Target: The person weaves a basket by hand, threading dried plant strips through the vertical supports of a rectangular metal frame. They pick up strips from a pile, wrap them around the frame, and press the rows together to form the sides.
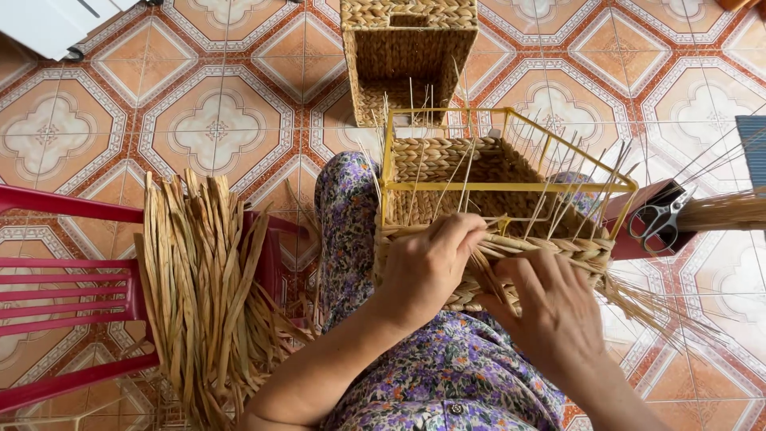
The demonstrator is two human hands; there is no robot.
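Observation:
A half-woven straw basket point(447, 164) on a yellow wire frame point(511, 186) rests on my lap. My left hand point(427, 263) pinches thin straw strands at the basket's near rim. Beside it, my right hand point(550, 307) presses on the braided edge point(590, 251) and grips strands there. Thin upright stakes stick up from the weave all around the frame. Loose straw ends fan out to the right of the basket.
A bundle of dried flat leaves point(199, 287) lies over a red plastic chair point(64, 295) at left. A finished woven basket point(408, 52) stands on the tiled floor ahead. Scissors point(662, 217) lie on a red stool at right, beside more straw point(722, 211).

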